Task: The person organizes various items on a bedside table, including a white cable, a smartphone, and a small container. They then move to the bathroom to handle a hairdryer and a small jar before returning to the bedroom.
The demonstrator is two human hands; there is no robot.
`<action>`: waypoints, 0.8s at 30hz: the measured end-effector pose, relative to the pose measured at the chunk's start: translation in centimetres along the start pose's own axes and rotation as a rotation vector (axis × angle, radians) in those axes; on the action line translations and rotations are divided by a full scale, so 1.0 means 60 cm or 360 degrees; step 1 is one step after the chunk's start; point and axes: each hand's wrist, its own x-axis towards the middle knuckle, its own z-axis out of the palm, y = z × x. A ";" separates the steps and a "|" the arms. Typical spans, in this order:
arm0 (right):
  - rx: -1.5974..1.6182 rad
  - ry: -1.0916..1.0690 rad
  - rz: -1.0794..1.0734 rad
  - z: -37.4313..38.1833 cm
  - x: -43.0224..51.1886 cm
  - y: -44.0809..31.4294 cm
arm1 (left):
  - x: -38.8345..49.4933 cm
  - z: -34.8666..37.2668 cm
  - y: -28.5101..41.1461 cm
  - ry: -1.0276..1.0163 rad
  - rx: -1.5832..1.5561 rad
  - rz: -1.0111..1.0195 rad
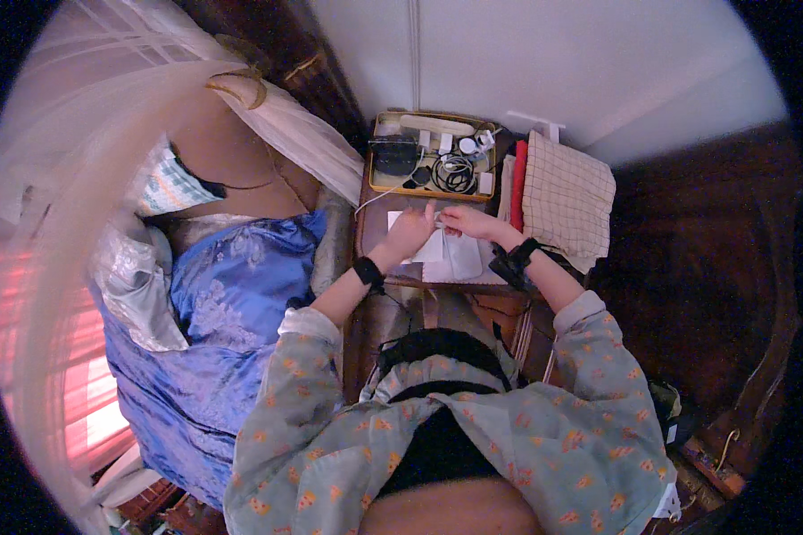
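Observation:
My left hand and my right hand come together over a small wooden table. Between the fingertips is a small whitish item, too small to make out; the right fingers pinch it. The left hand's grip on it is partly hidden. Below the hands lie white papers and a pale, flat rounded rectangular object. Just beyond them sits a yellow-rimmed tray. It holds a coiled black cable, white charger plugs, a dark pouch and a long pale case.
Folded checked cloth and a red item stand at the table's right. A white cable trails over the tray's left edge. To the left is a bed with a blue satin cover and a sheer net. A wall rises behind.

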 end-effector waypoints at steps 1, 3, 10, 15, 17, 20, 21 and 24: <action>-0.0013 0.0080 0.0067 -0.002 0.012 0.005 | 0.009 0.015 -0.012 -0.0083 -0.0022 -0.0007; -0.0089 0.0275 -0.0014 -0.007 0.032 0.014 | 0.030 0.049 -0.034 -0.0114 -0.0029 0.0022; -0.0590 0.0501 -0.0225 -0.058 0.066 0.047 | 0.107 0.135 -0.064 -0.0221 0.0101 0.0093; -0.0304 0.0517 0.0058 -0.099 0.093 0.088 | 0.157 0.148 -0.075 -0.0161 0.0197 0.0106; 0.0412 0.0686 0.0172 -0.101 0.109 0.110 | 0.175 0.153 -0.088 -0.0048 -0.0162 0.0054; 0.0465 0.0989 -0.0021 -0.097 0.118 0.141 | 0.189 0.164 -0.103 -0.0119 -0.0076 0.0106; 0.0464 0.1071 -0.0053 -0.094 0.119 0.149 | 0.188 0.168 -0.104 -0.0078 -0.0092 0.0106; -0.0192 0.1395 -0.0176 -0.094 0.131 0.162 | 0.188 0.183 -0.109 0.0199 -0.0030 0.0235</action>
